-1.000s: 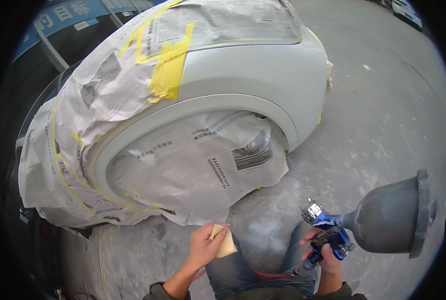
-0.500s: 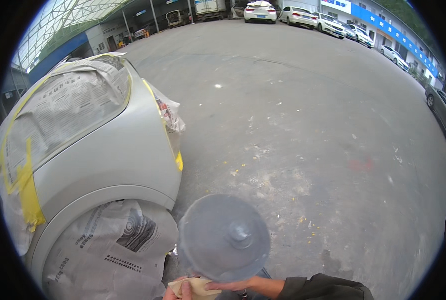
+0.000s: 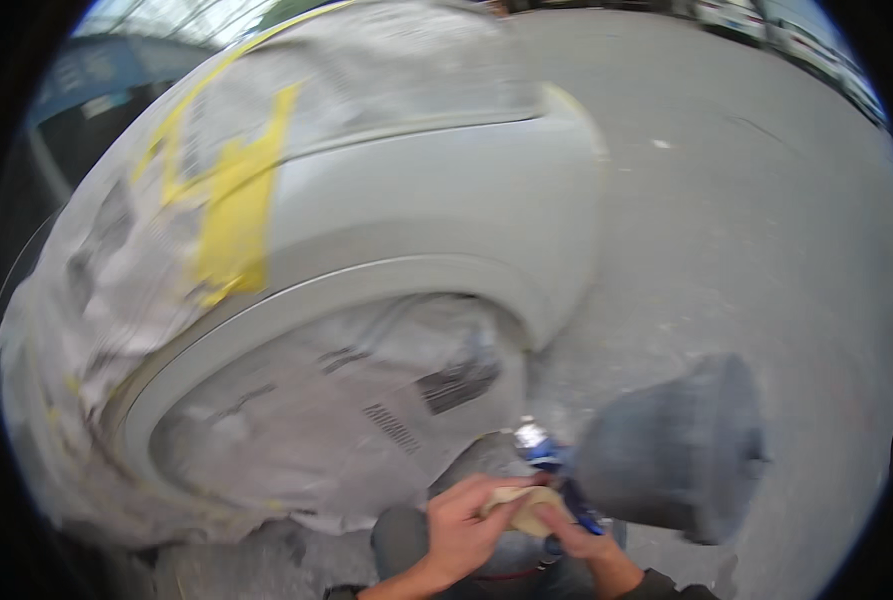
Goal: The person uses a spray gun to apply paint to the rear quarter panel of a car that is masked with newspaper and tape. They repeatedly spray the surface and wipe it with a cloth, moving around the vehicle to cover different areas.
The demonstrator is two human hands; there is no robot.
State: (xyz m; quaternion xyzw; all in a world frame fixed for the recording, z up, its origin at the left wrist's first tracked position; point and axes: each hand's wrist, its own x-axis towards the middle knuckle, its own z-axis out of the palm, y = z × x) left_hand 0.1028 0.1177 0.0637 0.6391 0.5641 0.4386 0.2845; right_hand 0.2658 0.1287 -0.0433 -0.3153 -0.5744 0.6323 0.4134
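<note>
grey floor point(image 3: 711, 240); bright ribbed roof point(image 3: 171, 22) above blue band point(image 3: 146, 62), upper left.

Glossy metal spray gun point(image 3: 542, 454), matt plastic-looking cup point(image 3: 651, 455), matt cloth point(image 3: 536, 505), smooth car panel point(image 3: 416, 185), wrinkled paper point(image 3: 296, 410)

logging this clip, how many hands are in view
2: the left hand is on the pale cloth, and the right hand is beside it, holding the blue spray gun.
</note>
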